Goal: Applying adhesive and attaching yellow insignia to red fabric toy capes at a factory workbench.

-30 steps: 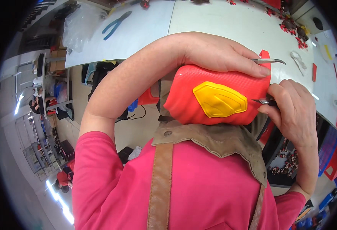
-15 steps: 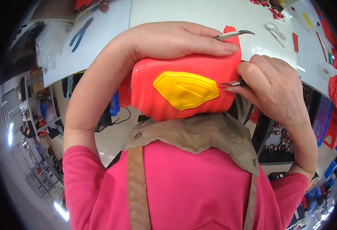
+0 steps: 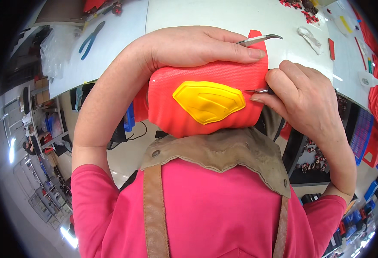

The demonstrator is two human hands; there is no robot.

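Note:
A red, finely textured sheet-like piece (image 3: 165,92) curves in front of my chest. On its face sits a yellow raised emblem (image 3: 208,102) with pointed ends. My left hand (image 3: 210,48) is closed over the far edge of the red piece, thumb lying along it. A metal tool with a curved tip (image 3: 260,40) sticks out from under that hand; its rear is hidden. Pinched in my right hand (image 3: 301,90) is a slim, pointed metal tool (image 3: 262,90), its tip at the emblem's right end. Whether the tip touches the emblem, I cannot tell.
Blue-handled pliers (image 3: 92,39) and a clear plastic bag (image 3: 58,51) lie on the table at left. Toward the right are a crumpled white scrap (image 3: 310,39), a red strip (image 3: 331,49) and a white bottle (image 3: 368,79). A brown apron (image 3: 215,148) lies just below the red piece.
The red piece and the curved-tip tool have shifted very slightly. My right hand keeps its pointed tool at the emblem's right end, with its tip moved a touch left.

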